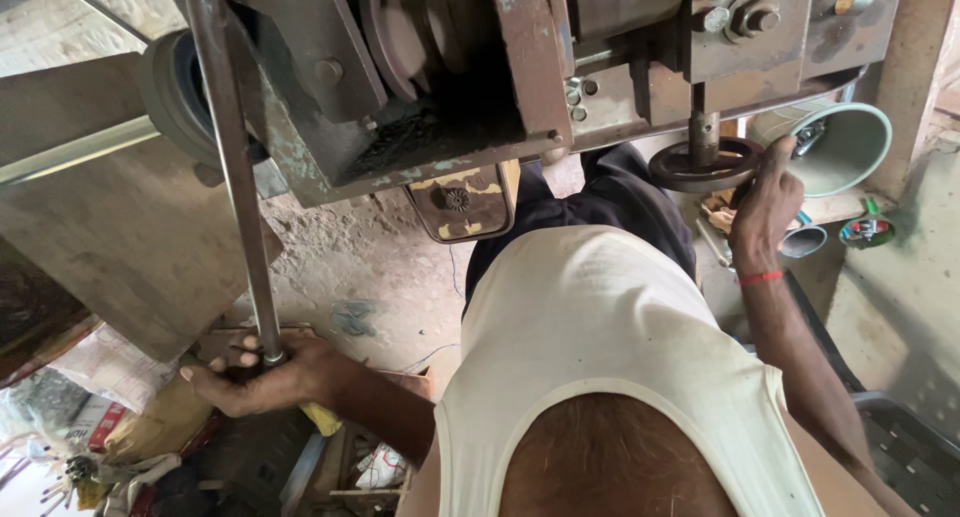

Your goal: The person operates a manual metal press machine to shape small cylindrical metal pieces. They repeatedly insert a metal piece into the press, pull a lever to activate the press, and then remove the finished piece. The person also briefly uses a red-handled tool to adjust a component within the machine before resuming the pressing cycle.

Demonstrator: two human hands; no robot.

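Observation:
I look straight down my chest at a worn, rusty metal machine [470,67] in front of me. My left hand [262,375] is closed around the lower end of a long steel lever bar [232,147] that rises up to the machine. My right hand [764,207] reaches up and grips the rim of a small dark handwheel [690,167] on a vertical spindle under the machine's right side. A red band sits on that wrist.
A pale green metal bowl-shaped shade [845,147] lies to the right of the handwheel. A large grey slab [110,227] leans at the left. Boxes, papers and scrap [110,417] clutter the floor at lower left. A dark crate [905,447] sits at lower right.

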